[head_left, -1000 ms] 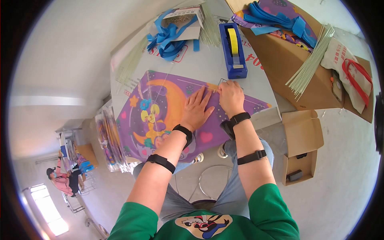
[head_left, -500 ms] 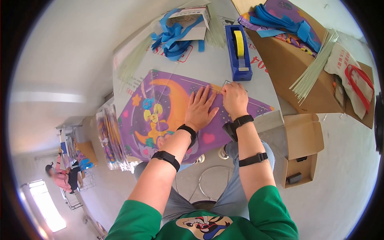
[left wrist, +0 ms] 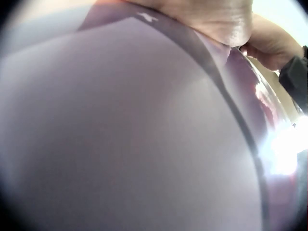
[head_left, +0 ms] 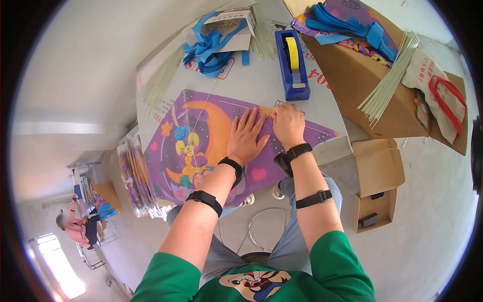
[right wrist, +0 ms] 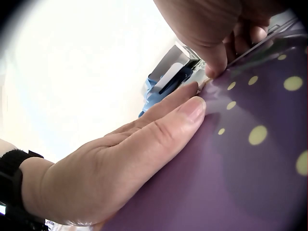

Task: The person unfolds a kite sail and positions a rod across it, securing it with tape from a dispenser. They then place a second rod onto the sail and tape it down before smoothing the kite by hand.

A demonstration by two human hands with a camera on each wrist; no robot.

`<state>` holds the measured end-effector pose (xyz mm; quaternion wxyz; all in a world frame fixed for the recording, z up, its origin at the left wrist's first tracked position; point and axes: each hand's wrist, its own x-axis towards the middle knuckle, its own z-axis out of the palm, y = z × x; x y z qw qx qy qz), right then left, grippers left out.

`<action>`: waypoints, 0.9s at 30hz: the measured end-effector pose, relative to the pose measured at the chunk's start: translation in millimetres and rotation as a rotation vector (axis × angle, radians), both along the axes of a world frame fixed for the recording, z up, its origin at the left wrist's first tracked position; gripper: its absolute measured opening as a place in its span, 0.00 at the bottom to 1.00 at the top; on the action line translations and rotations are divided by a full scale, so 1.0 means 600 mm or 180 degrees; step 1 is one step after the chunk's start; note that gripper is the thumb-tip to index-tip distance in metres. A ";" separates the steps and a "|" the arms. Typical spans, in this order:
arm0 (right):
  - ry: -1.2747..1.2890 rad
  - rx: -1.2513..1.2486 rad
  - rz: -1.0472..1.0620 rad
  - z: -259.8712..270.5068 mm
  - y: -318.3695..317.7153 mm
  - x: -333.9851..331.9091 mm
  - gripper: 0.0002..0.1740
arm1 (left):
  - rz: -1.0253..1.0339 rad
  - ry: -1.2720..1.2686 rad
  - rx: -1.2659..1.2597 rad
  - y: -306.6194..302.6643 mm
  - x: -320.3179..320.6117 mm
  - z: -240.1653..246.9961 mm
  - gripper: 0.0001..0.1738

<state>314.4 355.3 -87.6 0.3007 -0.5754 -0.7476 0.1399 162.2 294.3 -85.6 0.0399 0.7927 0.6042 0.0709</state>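
Note:
A purple kite sheet (head_left: 258, 173), printed with a moon, stars and a yellow cartoon figure, lies on the table. A thin pale rod (head_left: 322, 131) runs along its upper right edge. With spread fingers, my left hand (head_left: 244, 139) presses flat on the sheet just below that edge. My right hand (head_left: 289, 123) is beside it, fingers curled and thumb toward the left fingertips, pinching the rod at the edge. The right wrist view shows the right thumb (right wrist: 217, 60) down at the sheet's edge, near the left fingertips. Purple sheet (left wrist: 120, 134) fills most of the left wrist view.
A blue tape dispenser (head_left: 296, 88) stands just beyond my right hand. Blue ribbons (head_left: 214, 63) and a white box (head_left: 236, 38) lie at the back left. A cardboard box (head_left: 347, 75) on the right carries a stick bundle (head_left: 390, 80). Packaged sheets (head_left: 136, 178) are at left.
The head view shifts slightly to and fro. Both hands keep nearly the same place on the kite sheet, the left flat, the right pinching at the edge.

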 end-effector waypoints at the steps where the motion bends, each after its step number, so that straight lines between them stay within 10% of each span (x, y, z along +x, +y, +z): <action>1: -0.0006 0.0001 -0.0002 -0.001 0.000 0.000 0.05 | -0.0002 -0.0006 0.0001 0.001 0.000 0.001 0.34; 27: -0.0267 0.0082 0.0132 -0.009 -0.002 0.026 0.03 | -0.0033 0.0037 0.0021 0.001 -0.001 0.001 0.33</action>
